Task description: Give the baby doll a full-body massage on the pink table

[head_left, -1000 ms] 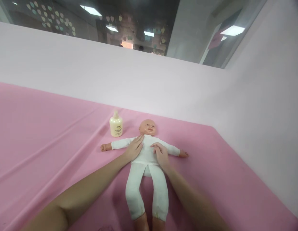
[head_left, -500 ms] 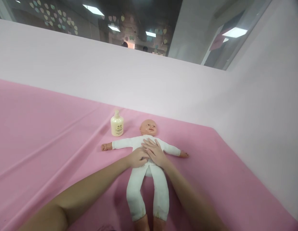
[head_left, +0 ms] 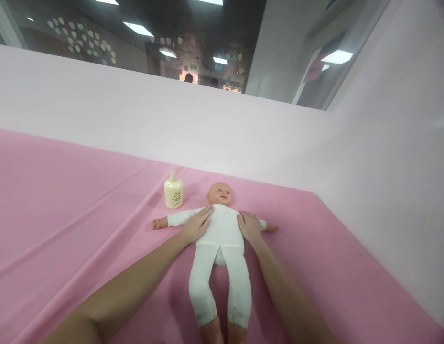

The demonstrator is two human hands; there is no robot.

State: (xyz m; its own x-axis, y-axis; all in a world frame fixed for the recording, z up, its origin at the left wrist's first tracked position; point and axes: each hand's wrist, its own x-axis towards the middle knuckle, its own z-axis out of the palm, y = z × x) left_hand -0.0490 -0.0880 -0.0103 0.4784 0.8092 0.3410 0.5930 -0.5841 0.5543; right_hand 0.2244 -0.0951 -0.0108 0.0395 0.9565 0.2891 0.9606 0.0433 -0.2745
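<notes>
A baby doll [head_left: 221,229] in a white suit lies on its back, head away from me and arms stretched out to both sides. My left hand [head_left: 198,224] rests open on the doll's shoulder at the left, its fingers pointing toward the neck. Flat on the opposite shoulder and upper arm lies my right hand [head_left: 249,227], also open. Neither hand grips anything. Between them the white chest shows uncovered. A cream pump bottle [head_left: 173,192] stands upright beside the doll's head, to the left.
A pink sheet [head_left: 81,200] with creases covers the surface under the doll. Behind it rises a white wall [head_left: 143,124], meeting another wall [head_left: 386,167] at the right. Higher up, a window [head_left: 200,43] shows ceiling lights and heart-shaped stickers.
My hands were overlapping on the middle of the doll's chest. They have parted outward and up, one to each shoulder. The view has tilted slightly upward.
</notes>
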